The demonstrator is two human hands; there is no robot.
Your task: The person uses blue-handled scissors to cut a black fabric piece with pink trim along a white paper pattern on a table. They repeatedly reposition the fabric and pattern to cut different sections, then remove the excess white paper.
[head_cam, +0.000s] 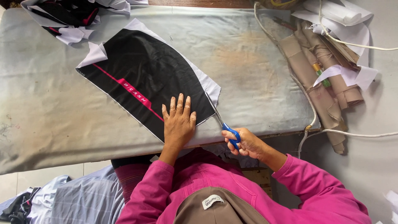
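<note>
I note a padded grey work table point(49, 116) filling most of the view, its cover stained brown toward two o'clock. On it, from ten o'clock to centre, lies a black fabric panel point(145, 79) backed by white paper, with a slanted pink stripe point(128, 89) carrying white lettering. At two o'clock sits a pile of tan paper patterns point(319, 87) with white paper sheets point(344, 25) over it, a green marker point(321, 74) among them, and a white cord point(306, 103) trailing past the table's edge. At eleven o'clock I see a heap of black and white cut pieces point(70, 18). At seven o'clock, below the table, lies pale blue checked cloth point(83, 199).

The left hand point(179, 122) rests flat on the panel's near corner, fingers slightly spread, pressing it down. The right hand point(244, 142), at five o'clock, is closed around the blue handles of scissors point(222, 122); the blades point up along the panel's right edge. I cannot tell whether the blades are parted.
</note>
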